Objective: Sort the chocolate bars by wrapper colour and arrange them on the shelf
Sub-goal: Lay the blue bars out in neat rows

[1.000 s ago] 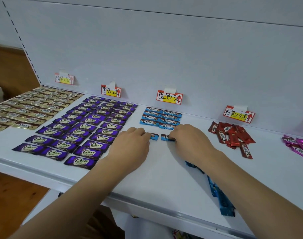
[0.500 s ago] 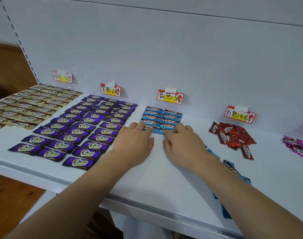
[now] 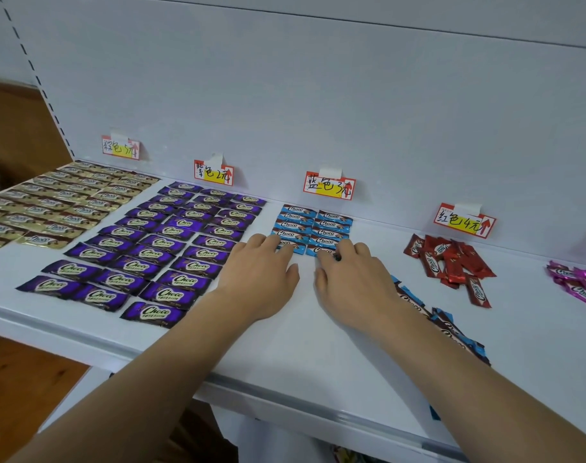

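Two hands (image 3: 310,282) — fingertips on blue bars (image 3: 313,228)

Single head-worn view, wide-angle. Looks forward and down from above the front edge of the white flat shelf (image 3: 284,355), facing its white back panel (image 3: 318,111). Close range: both forearms enter from the bottom edge.

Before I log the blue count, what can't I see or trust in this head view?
- Front blue bars: partly under the fingers of the left hand and right hand; grip unclear.
- Loose blue pile: mostly behind the right forearm; count unknown.
- Pink bars: cut by the right edge.
- Gold bars: cut by the left edge, print too small.
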The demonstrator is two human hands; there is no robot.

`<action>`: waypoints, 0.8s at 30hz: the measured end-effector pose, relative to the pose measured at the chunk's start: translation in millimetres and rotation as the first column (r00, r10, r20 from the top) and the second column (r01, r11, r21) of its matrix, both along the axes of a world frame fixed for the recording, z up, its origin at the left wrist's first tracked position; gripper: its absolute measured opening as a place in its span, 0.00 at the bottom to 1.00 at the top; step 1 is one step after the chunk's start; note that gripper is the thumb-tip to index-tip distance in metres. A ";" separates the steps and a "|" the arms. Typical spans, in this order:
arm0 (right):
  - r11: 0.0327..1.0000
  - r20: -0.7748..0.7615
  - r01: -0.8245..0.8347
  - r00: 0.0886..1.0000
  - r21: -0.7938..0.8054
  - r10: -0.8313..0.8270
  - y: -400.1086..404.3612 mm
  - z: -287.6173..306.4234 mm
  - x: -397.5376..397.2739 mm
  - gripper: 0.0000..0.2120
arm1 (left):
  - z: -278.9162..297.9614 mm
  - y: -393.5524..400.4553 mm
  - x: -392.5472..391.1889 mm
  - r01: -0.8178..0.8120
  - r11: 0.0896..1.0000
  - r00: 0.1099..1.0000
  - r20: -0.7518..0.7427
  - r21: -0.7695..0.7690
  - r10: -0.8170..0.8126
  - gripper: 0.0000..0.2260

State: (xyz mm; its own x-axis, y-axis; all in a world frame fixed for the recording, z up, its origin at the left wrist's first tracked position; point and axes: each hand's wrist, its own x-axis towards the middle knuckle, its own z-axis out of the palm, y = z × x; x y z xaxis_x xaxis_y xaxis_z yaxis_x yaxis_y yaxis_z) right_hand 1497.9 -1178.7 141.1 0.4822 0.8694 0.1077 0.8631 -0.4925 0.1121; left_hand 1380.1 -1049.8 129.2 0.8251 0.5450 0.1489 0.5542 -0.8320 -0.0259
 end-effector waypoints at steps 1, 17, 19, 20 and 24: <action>1.000 -0.001 0.002 1.000 0.002 -0.002 0.0 -0.3 0.0 0.22 | 0.0 0.1 0.0 -0.002 1.000 1.000 0.005 -0.002 0.002 0.22; 0.979 -0.247 0.040 0.969 0.202 0.011 -87.1 46.6 65.9 0.15 | 23.8 -68.1 17.4 0.252 0.952 0.943 0.265 -0.175 -0.202 0.15; 0.980 -0.271 0.038 0.963 0.197 0.017 -102.0 45.4 63.3 0.14 | 19.8 -77.6 27.9 0.346 0.910 0.918 0.284 -0.228 -0.278 0.14; 0.982 -0.274 0.025 0.961 0.186 0.027 -107.2 43.2 60.0 0.15 | 16.7 -80.0 32.3 0.376 0.894 0.912 0.267 -0.242 -0.312 0.13; 0.988 -0.237 0.003 0.971 0.156 0.034 -113.0 34.6 54.1 0.21 | 8.8 -82.0 38.0 0.364 0.899 0.922 0.234 -0.243 -0.310 0.16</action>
State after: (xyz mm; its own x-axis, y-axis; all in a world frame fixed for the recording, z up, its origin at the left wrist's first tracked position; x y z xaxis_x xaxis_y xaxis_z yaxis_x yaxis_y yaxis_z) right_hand 1552.0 -1291.7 175.7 0.4966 0.8590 0.1246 0.8632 -0.4738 -0.1743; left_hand 1418.1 -1131.8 138.0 0.9388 0.2803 0.2003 0.2114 -0.9277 0.3076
